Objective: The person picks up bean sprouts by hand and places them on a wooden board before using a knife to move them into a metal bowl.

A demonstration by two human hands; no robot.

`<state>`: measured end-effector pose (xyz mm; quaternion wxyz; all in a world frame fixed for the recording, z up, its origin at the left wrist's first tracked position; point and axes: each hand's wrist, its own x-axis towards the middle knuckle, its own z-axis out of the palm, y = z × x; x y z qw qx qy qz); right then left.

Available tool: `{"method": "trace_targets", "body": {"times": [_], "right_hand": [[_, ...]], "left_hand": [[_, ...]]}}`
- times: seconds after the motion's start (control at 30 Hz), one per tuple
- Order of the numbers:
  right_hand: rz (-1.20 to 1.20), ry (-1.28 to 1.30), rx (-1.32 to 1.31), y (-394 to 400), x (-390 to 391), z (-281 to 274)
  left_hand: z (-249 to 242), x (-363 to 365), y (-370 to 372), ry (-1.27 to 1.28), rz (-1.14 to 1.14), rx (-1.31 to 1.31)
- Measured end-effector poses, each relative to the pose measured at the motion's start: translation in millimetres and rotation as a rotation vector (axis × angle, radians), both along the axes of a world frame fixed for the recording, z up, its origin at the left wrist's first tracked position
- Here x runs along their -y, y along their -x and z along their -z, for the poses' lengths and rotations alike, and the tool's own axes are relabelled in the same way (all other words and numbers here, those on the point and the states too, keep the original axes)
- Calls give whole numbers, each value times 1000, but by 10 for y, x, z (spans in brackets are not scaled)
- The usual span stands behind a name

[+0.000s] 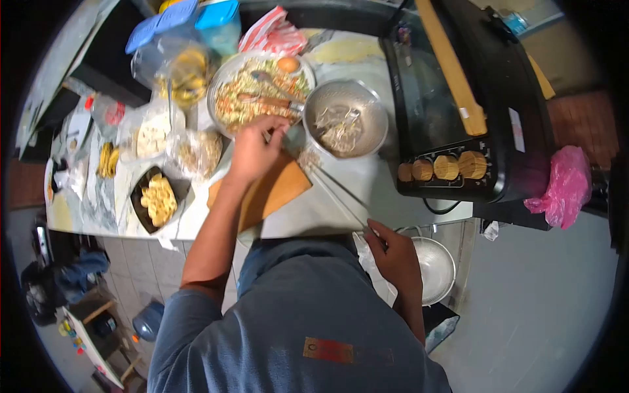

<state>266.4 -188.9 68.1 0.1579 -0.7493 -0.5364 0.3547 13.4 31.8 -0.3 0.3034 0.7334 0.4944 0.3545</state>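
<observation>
My right hand (395, 257) grips the handle end of long, thin metal tongs (342, 195) by the counter's front edge. Their tips reach a small clump of pale stringy food (309, 158) beside a metal bowl (378, 124). Inside that bowl lies more pale, stringy, partly see-through stuff (341, 130). My left hand (257, 149) is closed in a pinch near the rim of a large bowl of shredded vegetables (226, 92); whatever its fingertips hold cannot be made out. Under my left forearm lies a wooden cutting board (278, 190). A wooden-handled utensil (272, 101) rests across the vegetables.
A black toaster oven (452, 154) with wooden knobs stands at the right. An egg (288, 63) sits on the vegetable bowl. Leftward are a black dish of yellowish pieces (157, 200), plastic bags (196, 154) and bananas (108, 160). A colander (434, 270) is below the counter.
</observation>
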Motion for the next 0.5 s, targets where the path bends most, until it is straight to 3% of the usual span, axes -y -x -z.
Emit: {"method": "trace_targets", "body": {"times": [0.2,0.27,0.4,0.5], "right_hand": [[-58,61,-76,128,-213,-4],[-112,38,-79,142,-245,23],[-143,93,-93,213,-377,-10],[-186,109,-93,238,-455,14]], "left_hand": [[20,408,589,83,-142,-15],[-83,597,725,378,-239,-60],[102,892,992,315,-296,-20],[113,1037,1175,392,-387,-164]]}}
